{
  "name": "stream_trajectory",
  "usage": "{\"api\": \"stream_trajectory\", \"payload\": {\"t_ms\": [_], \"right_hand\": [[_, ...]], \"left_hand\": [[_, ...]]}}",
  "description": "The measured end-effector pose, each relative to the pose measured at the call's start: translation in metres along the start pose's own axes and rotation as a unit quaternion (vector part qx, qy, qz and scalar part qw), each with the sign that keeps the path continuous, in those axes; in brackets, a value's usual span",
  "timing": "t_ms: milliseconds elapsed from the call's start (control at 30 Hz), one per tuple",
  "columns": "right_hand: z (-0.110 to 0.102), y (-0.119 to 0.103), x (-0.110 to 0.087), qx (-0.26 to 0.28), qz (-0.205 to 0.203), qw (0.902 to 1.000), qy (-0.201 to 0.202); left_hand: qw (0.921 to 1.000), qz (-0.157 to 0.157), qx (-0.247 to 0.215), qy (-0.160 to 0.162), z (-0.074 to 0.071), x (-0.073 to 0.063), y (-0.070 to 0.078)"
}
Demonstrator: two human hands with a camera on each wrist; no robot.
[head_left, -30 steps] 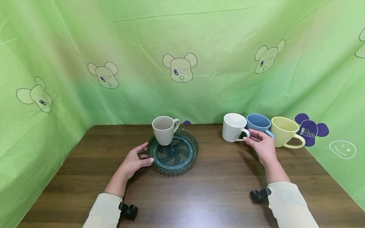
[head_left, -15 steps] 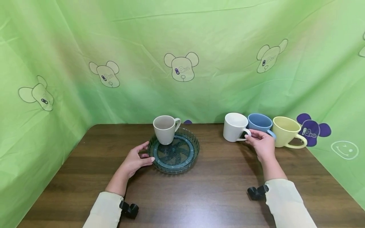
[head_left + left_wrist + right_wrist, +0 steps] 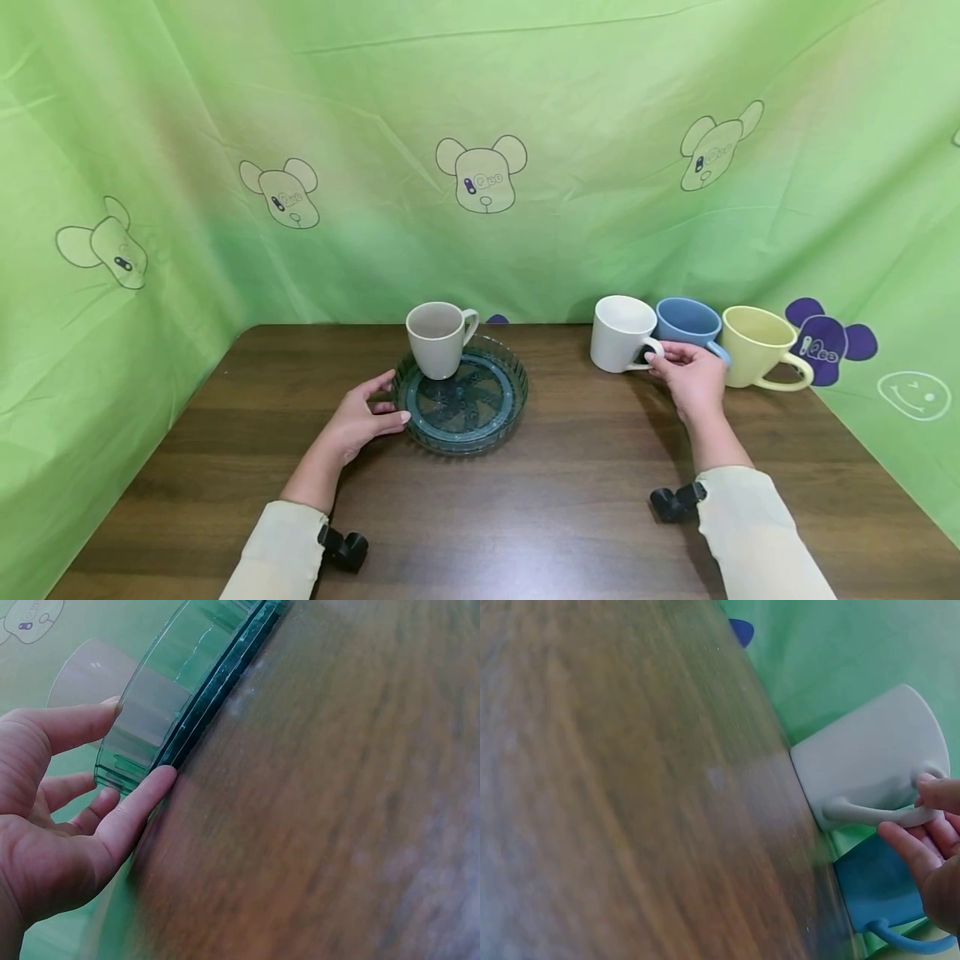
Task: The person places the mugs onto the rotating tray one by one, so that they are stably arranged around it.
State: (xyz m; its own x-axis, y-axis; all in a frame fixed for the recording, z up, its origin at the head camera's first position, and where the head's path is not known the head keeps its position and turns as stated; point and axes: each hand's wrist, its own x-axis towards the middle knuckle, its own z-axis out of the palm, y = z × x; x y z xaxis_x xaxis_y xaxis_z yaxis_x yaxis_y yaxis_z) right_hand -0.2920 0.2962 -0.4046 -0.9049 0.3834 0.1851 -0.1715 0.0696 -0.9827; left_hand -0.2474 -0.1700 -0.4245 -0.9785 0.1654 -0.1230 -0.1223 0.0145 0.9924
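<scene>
We see the white mug (image 3: 617,342) upright, well to the right of the green glass dish (image 3: 491,417); our right hand (image 3: 692,382) pinches its handle (image 3: 866,816) between thumb and fingers; our left hand (image 3: 358,425) rests on the dish's left side, fingers spread rather than curled, touching rim and lower wall; we cannot tell how hard it presses.

We judge the mug to be stiff, smooth ceramic, moderately heavy and easily chipped; the handle looks the surest hold, though a pinch may let the body swing; the dish is probably slick and breakable, best steadied by its ribbed wall.

Inside the dish stands a grey mug (image 3: 435,343), in its far-left part; the blue mug (image 3: 686,321) and yellow mug (image 3: 753,350) stand farther right of the dish, past the white one; we see nothing in any mug, though their bottoms are partly hidden.
</scene>
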Motion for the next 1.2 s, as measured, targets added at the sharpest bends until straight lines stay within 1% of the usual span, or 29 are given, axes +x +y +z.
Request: {"api": "stream_trajectory", "payload": {"t_ms": [33,67,167,267,300,400,500,867,1200], "right_hand": [[0.0,0.0,0.0,-0.008,-0.003,1.0,0.002],[0.0,0.0,0.0,-0.001,-0.002,1.0,0.005],[0.001,-0.002,0.0,-0.011,-0.004,0.9999,0.011],[0.0,-0.002,0.0,0.021,0.013,0.9995,0.018],[0.0,-0.003,0.0,0.018,0.016,0.9996,0.017],[-0.001,-0.003,0.0,0.044,0.028,0.9985,0.019],[0.0,-0.005,0.0,0.053,0.034,0.9978,0.02],[0.007,-0.012,-0.008,0.071,0.037,0.9968,0.008],[0.019,-0.02,-0.014,0.089,0.031,0.9955,0.0]], "left_hand": [[1.0,0.001,-0.001,0.0,0.0,0.0,0.0],[1.0,0.001,-0.001,0.0,0.0,0.001,0.0],[1.0,0.001,-0.001,0.001,0.001,0.001,0.0],[1.0,0.001,-0.002,0.0,0.001,0.002,0.001],[1.0,0.0,-0.002,-0.001,0.001,0.002,0.001],[1.0,0.0,0.0,0.0,0.002,0.002,0.001],[1.0,-0.002,0.002,0.002,0.002,0.003,0.001],[1.0,-0.001,-0.001,0.003,0.003,0.001,-0.001],[1.0,-0.003,0.005,0.003,0.0,0.0,0.0]]}}
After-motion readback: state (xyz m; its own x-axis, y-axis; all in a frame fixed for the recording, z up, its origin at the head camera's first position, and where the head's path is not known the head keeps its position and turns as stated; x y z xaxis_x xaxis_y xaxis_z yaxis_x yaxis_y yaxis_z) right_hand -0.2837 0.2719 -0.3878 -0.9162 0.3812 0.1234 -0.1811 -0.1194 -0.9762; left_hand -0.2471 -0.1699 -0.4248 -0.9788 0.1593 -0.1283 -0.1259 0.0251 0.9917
